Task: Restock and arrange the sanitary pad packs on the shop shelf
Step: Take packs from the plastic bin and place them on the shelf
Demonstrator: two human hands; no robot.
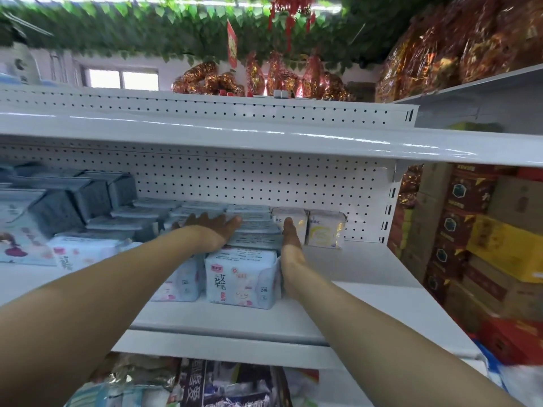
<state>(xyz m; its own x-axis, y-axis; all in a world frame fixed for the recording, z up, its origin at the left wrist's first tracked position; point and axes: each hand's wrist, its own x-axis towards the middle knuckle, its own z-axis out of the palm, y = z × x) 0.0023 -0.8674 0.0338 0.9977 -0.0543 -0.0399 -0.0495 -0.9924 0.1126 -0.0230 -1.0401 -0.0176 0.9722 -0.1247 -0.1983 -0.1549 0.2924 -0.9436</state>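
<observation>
My left hand (pixel 217 229): flat, fingers straight, atop the pad packs (pixel 241 277).
My right hand (pixel 290 240): straight-fingered, along their right side.

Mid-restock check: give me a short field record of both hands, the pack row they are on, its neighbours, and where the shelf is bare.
blue pack row: runs front to back, front pack upright with its label facing out
left hand: flat, palm down on top of the row
right hand: fingers straight, laid along the row's right side
yellow packs: two, upright at the back, right of the row
grey packs: stacked at the far left
shelf: bare to the right of the row
</observation>
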